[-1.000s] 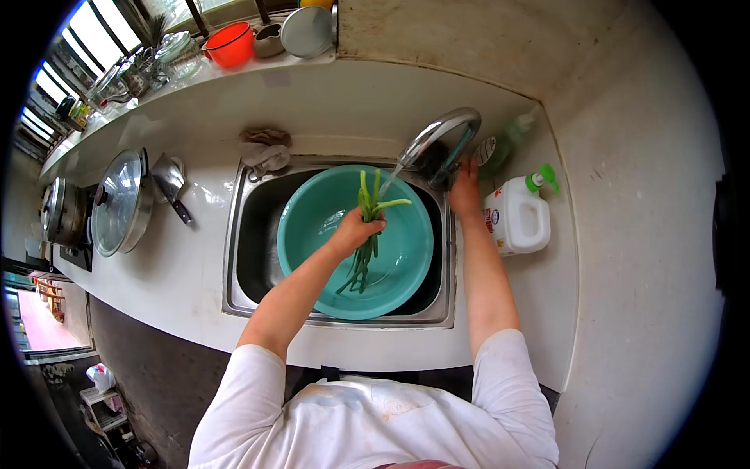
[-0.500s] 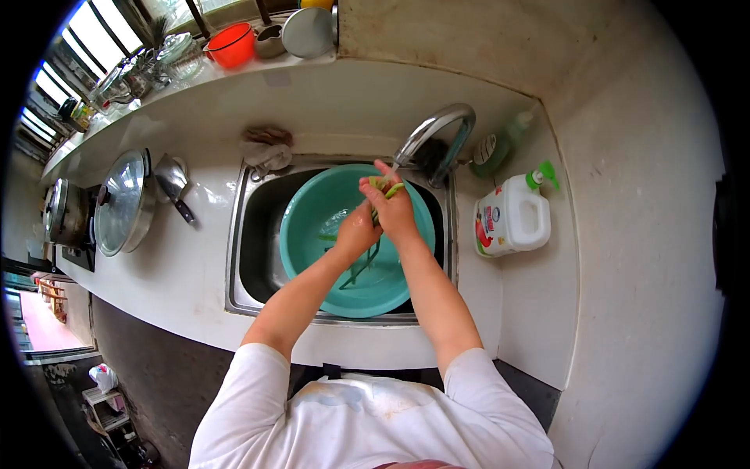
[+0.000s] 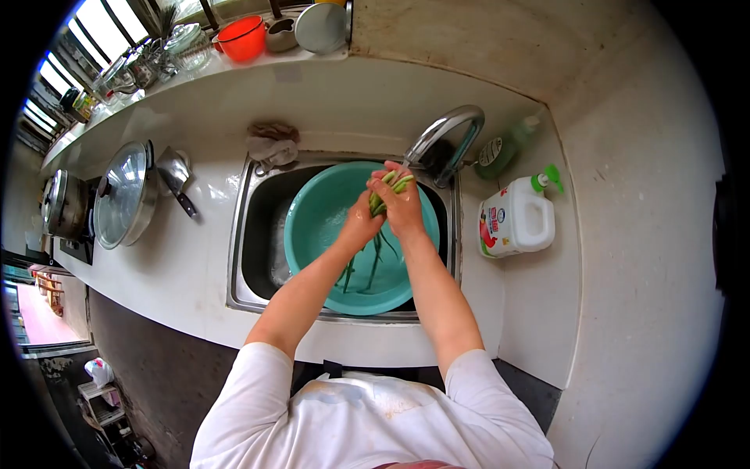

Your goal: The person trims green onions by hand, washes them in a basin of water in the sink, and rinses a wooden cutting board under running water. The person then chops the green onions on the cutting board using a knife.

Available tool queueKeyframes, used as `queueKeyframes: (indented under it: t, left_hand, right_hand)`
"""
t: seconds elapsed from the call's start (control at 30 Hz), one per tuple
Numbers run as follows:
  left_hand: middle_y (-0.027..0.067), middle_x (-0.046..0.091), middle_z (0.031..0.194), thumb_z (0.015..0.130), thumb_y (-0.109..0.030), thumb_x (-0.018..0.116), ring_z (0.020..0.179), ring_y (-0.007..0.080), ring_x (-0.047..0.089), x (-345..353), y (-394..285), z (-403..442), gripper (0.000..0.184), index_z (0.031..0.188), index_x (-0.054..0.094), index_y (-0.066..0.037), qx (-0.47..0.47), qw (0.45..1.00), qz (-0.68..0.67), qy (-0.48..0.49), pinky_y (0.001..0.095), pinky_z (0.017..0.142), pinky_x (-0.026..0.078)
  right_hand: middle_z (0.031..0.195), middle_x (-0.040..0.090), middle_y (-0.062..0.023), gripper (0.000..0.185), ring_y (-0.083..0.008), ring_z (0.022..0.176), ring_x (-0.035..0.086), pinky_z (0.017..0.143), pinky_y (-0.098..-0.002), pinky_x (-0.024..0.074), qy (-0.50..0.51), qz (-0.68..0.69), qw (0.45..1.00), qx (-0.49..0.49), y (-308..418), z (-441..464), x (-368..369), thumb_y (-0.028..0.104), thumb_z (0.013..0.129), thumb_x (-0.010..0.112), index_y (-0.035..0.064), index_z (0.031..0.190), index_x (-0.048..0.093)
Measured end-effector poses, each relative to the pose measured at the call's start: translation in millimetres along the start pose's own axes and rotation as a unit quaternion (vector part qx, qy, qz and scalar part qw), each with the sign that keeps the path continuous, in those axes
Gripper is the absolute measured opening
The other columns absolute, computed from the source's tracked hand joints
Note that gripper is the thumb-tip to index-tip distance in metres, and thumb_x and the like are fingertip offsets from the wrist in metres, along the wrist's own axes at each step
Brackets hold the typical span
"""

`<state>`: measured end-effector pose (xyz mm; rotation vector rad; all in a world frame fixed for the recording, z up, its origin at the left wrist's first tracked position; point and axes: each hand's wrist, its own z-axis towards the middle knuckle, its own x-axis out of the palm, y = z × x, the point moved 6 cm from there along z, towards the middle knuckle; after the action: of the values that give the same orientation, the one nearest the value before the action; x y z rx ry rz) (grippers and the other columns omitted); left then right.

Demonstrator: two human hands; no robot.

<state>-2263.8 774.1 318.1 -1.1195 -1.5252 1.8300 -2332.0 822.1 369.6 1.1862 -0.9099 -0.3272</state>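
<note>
A bunch of long green vegetable stalks (image 3: 380,205) is gripped between my two hands, its pale ends up near the running water and its darker ends hanging into the basin. My left hand (image 3: 362,222) is closed around the lower part of the bunch. My right hand (image 3: 401,209) closes on the upper part, just under the faucet spout. Beneath both hands sits a round green plastic basin (image 3: 308,258) with water in it. The chrome faucet (image 3: 441,129) pours onto the stalks and fingers.
The basin rests in a steel sink (image 3: 251,262). On the right stand a white pump jug (image 3: 512,219) and a green bottle (image 3: 500,155). A cloth (image 3: 273,148) lies behind the sink. Leftward are a spatula (image 3: 178,180), a lidded pan (image 3: 125,195) and a pot (image 3: 64,205).
The hands have shifted slightly up in view with the stalks bunched more upright under the spout. More of the pale ends now show above the fingers. The view has tilted slightly.
</note>
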Motion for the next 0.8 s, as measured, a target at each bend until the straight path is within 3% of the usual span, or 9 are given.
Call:
queueKeyframes:
  t: [0.07,0.1,0.3,0.4,0.47,0.5,0.6,0.73,0.8]
  left_hand:
    - [0.0207,0.058,0.085,0.068,-0.012,0.065,0.082,0.0395,0.057,-6.4,-0.9,-1.5,0.046,0.110,0.047,-0.005,0.007,0.992,0.095,-0.088,0.0427,0.069,0.046]
    - [0.0207,0.058,0.085,0.068,-0.012,0.065,0.082,0.0395,0.057,-4.6,1.6,-2.4,0.046,0.110,0.047,-0.005,0.008,0.992,0.094,-0.087,0.0427,0.069,0.046]
    - [0.0196,0.059,0.087,0.069,-0.013,0.065,0.083,0.0372,0.058,0.8,-3.4,-11.4,0.037,0.102,0.049,-0.007,0.072,0.993,0.086,-0.043,0.0408,0.069,0.046]
    - [0.0195,0.060,0.091,0.069,-0.013,0.064,0.085,0.0338,0.059,5.9,14.0,-1.5,0.038,0.103,0.049,-0.006,0.057,0.994,-0.062,0.068,0.0384,0.073,0.046]
    - [0.0189,0.060,0.097,0.071,-0.014,0.061,0.090,0.0312,0.059,-0.7,16.1,4.4,0.040,0.108,0.049,-0.005,0.039,0.999,-0.029,0.020,0.0369,0.077,0.046]
    - [0.0189,0.060,0.097,0.071,-0.014,0.061,0.090,0.0312,0.059,-1.4,11.6,4.7,0.040,0.108,0.049,-0.005,0.040,0.999,-0.030,0.020,0.0369,0.077,0.046]
    - [0.0181,0.060,0.101,0.073,-0.015,0.058,0.092,0.0327,0.059,-5.1,10.7,5.0,0.044,0.114,0.047,-0.005,-0.022,1.000,-0.010,-0.021,0.0384,0.077,0.045]
    - [0.0167,0.060,0.099,0.072,-0.014,0.057,0.091,0.0323,0.059,-1.4,4.8,3.8,0.039,0.109,0.050,-0.005,-0.038,0.997,0.064,-0.026,0.0390,0.075,0.045]
    - [0.0163,0.060,0.097,0.072,-0.013,0.058,0.090,0.0320,0.059,-1.6,-2.5,1.9,0.036,0.106,0.051,-0.004,-0.006,0.998,0.054,-0.030,0.0385,0.075,0.045]
  right_hand:
    - [0.074,0.051,-0.0036,0.036,-0.0100,0.058,0.044,0.052,-0.0253,0.0392,-0.020,-0.038,0.995,-0.093,4.1,-4.1,-1.1,0.020,0.084,0.061,0.0009,0.109,0.044]
    - [0.074,0.051,-0.0036,0.036,-0.0100,0.058,0.044,0.052,-0.0253,0.0392,-0.021,-0.039,0.995,-0.093,2.1,-3.1,-3.2,0.020,0.084,0.061,0.0009,0.109,0.044]
    - [0.071,0.048,-0.0019,0.042,-0.0108,0.055,0.044,0.051,-0.0254,0.0390,-0.012,0.019,0.990,0.138,-39.6,18.3,-40.1,0.036,0.088,0.053,0.0027,0.113,0.044]
    - [0.072,0.050,-0.0033,0.047,-0.0121,0.057,0.047,0.054,-0.0261,0.0417,0.244,0.245,0.923,0.166,-38.9,14.9,-21.7,0.043,0.089,0.048,0.0039,0.116,0.044]
    - [0.089,0.054,-0.0082,0.052,-0.0158,0.072,0.055,0.065,-0.0283,0.0465,0.059,0.194,0.972,0.122,-14.1,7.1,-9.0,0.042,0.089,0.047,0.0059,0.125,0.036]
    - [0.089,0.054,-0.0082,0.052,-0.0158,0.072,0.055,0.065,-0.0283,0.0465,0.060,0.193,0.972,0.121,-14.3,3.3,-3.1,0.042,0.089,0.047,0.0059,0.125,0.036]
    - [0.122,0.041,-0.0130,0.065,-0.0235,0.100,0.053,0.081,-0.0316,0.0455,0.030,0.130,0.991,0.008,-4.5,-3.0,-2.1,0.034,0.090,0.048,0.0109,0.138,0.010]
    - [0.113,0.047,-0.0112,0.066,-0.0204,0.095,0.054,0.079,-0.0304,0.0461,0.011,0.000,0.998,-0.066,-0.6,-10.0,1.6,0.026,0.090,0.051,0.0104,0.139,0.010]
    - [0.087,0.053,-0.0070,0.051,-0.0147,0.073,0.053,0.063,-0.0271,0.0459,0.006,-0.122,0.988,-0.097,1.2,-5.7,-1.8,0.021,0.089,0.053,0.0055,0.131,0.029]
